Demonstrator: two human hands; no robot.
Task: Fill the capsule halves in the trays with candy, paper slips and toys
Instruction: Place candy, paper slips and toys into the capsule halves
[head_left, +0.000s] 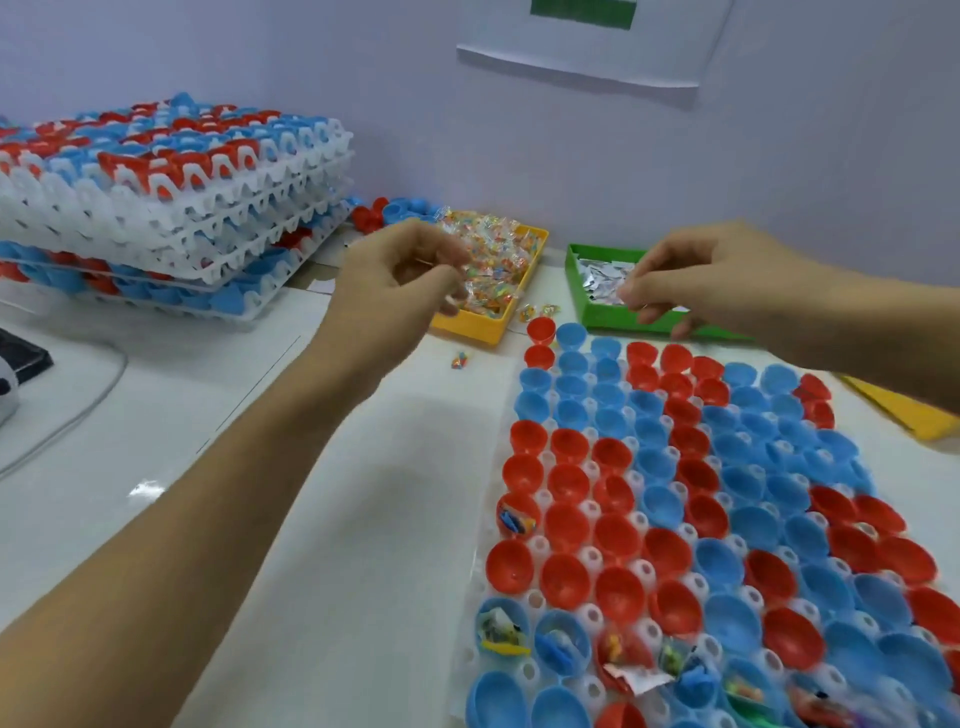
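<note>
Nearest, a white tray (470, 670) of red and blue capsule halves (618, 535) lay on the glossy white worktop (363, 519), a few near cups already filled. Above it, the left hand (400, 270) pinched wrapped candy over the yellow bin (467, 325), and the right hand (691, 275) pinched paper slips over the green bin (602, 312). Beyond, one stack of trays (171, 208) stood left by the pale wall (519, 130), which carried one paper sheet (587, 57).

head: worn, looks forward-down | near over white table (156, 467) | single view
</note>
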